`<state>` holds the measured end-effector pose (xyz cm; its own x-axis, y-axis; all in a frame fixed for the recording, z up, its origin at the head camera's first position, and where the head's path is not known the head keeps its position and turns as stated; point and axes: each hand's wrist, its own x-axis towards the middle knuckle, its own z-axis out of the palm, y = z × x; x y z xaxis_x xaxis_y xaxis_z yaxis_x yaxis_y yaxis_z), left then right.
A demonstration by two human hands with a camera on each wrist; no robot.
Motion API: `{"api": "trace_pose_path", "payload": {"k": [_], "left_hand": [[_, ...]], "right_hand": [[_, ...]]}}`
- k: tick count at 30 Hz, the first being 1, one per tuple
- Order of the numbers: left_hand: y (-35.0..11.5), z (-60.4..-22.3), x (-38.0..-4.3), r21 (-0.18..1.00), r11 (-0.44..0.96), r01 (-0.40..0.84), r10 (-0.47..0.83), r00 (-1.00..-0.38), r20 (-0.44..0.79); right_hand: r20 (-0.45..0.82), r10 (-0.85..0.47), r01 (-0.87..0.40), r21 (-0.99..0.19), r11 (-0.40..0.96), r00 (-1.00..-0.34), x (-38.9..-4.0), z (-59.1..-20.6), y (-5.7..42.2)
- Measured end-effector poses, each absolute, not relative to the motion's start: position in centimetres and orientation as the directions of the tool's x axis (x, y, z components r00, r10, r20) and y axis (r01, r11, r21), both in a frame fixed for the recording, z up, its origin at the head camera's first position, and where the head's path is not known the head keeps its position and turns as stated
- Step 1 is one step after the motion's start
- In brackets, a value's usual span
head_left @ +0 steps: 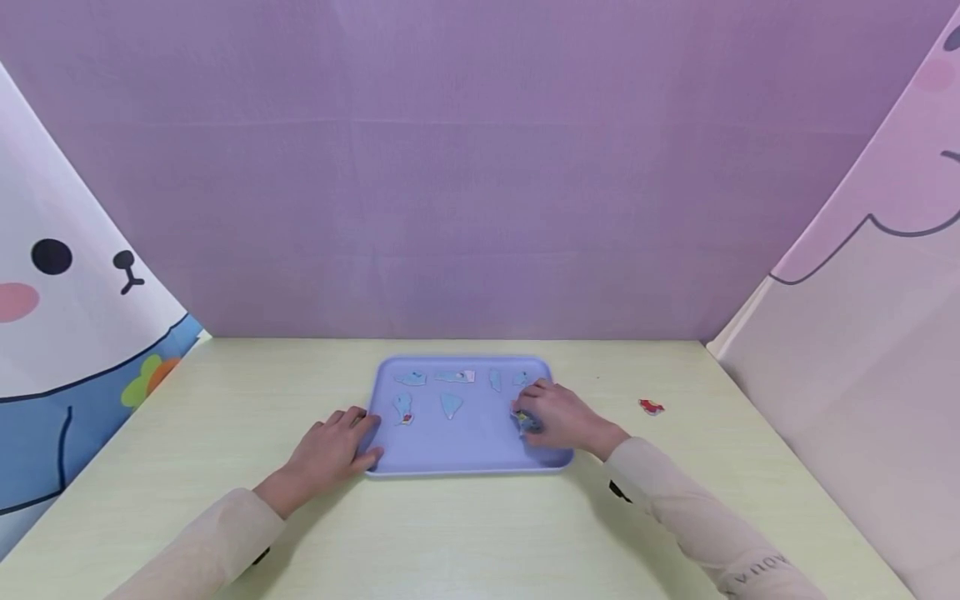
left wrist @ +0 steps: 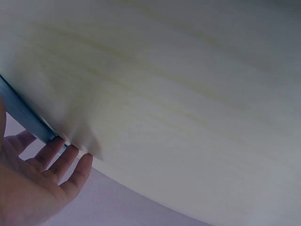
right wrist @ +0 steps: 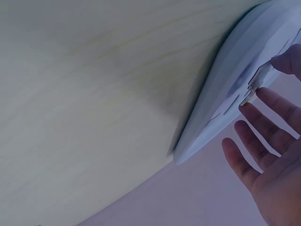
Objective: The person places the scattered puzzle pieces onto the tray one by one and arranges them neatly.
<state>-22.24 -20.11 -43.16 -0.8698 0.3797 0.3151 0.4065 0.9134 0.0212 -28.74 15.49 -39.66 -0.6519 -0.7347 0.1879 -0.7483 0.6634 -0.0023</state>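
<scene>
A lavender tray [head_left: 450, 450] lies on the table with several thin, flat, light-blue cut-out pieces [head_left: 451, 405] spread in it. My right hand [head_left: 561, 417] is over the tray's right side. Between its thumb and fingertips it pinches a blue-grey cut-out piece with yellow on it [head_left: 523, 419], seen nearly edge-on in the right wrist view [right wrist: 256, 81]; its other fingers are loosely extended. At the tray's left edge, my left hand [head_left: 330, 454] rests with fingertips and thumb on the rim. In the left wrist view the fingers of that hand [left wrist: 56, 174] lie relaxed along the tray's side.
A small red cut-out piece [head_left: 651, 407] lies on the pale wood-look table [head_left: 465, 533], right of the tray. Behind the table stands a purple cloth wall [head_left: 465, 183]. Cloths with cartoon animals hang at the left [head_left: 82, 333] and right [head_left: 877, 333].
</scene>
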Motion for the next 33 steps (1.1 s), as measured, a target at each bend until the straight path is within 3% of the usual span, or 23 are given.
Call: {"api": "trace_pose_path", "payload": {"k": [33], "left_hand": [[-20.0, -42.9, -22.2, 0.03, 0.913, 0.408, 0.38, -0.872, 0.307]], "right_hand": [[0.086, -0.68, -0.683, -0.013, 0.73, -0.728, -30.4, -40.7, 11.5]]}}
